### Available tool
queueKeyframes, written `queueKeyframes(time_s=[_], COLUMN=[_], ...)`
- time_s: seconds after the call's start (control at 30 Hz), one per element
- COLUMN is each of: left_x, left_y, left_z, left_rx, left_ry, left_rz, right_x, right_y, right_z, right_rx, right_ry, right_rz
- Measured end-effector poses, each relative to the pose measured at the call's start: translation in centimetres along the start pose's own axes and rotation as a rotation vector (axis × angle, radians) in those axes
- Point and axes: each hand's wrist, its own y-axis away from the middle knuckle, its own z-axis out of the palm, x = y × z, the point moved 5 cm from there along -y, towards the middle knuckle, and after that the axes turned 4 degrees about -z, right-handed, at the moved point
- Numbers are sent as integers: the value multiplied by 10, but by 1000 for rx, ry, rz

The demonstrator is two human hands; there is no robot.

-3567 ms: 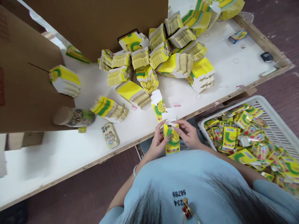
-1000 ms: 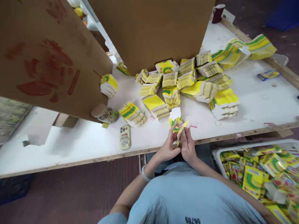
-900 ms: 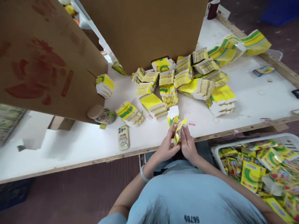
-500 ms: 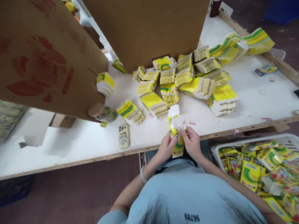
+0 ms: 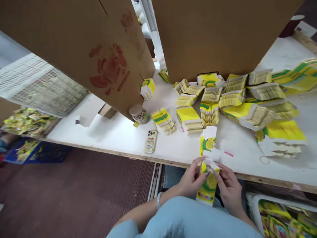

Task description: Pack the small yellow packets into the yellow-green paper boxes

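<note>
A yellow carton [image 5: 207,188] with green print hangs upright at the table's front edge, its white flaps open at the top. My left hand [image 5: 193,178] is closed on its left side, with the thumb at the opening. On the right side, my right hand [image 5: 228,185] grips the same carton, its thumb also near the flaps. Just behind it, another yellow carton piece [image 5: 208,142] with white flaps lies on the table. Bundles of flat yellow cartons [image 5: 210,105] lie farther back. What is inside the held carton is hidden.
A phone [image 5: 150,141], a lidded jar [image 5: 139,114] and a cardboard box [image 5: 106,56] stand left on the white table [image 5: 123,135]. Another cardboard panel [image 5: 218,36] rises behind the bundles. A white basket [image 5: 254,211] of yellow packets is at the lower right.
The view has swung left, so the table's items appear farther right and a crate at left shows. Both hands still hold the carton, which now shows more of its printed front.
</note>
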Motion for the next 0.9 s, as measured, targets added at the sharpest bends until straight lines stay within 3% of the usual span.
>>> queueKeyframes(time_s=[0.17, 0.33, 0.47, 0.53, 0.73, 0.9], left_x=[-2, 9, 18, 17, 12, 9], left_y=[6, -2, 0, 1, -3, -8], left_z=[4, 7, 9, 7, -1, -3], left_rx=[-58, -38, -72, -57, 1, -27], left_ry=[-40, -84, -164, -188, -214, -210], left_rz=[-19, 43, 150, 137, 44, -12], right_x=[0, -1, -3, -4, -9, -21], right_y=[8, 10, 7, 5, -1, -15], right_z=[0, -14, -22, -24, -2, 2], right_rx=[-76, 89, -147, -253, -405, -427], right_ry=[38, 83, 235, 222, -42, -146], right_rz=[61, -32, -243, -275, 190, 256])
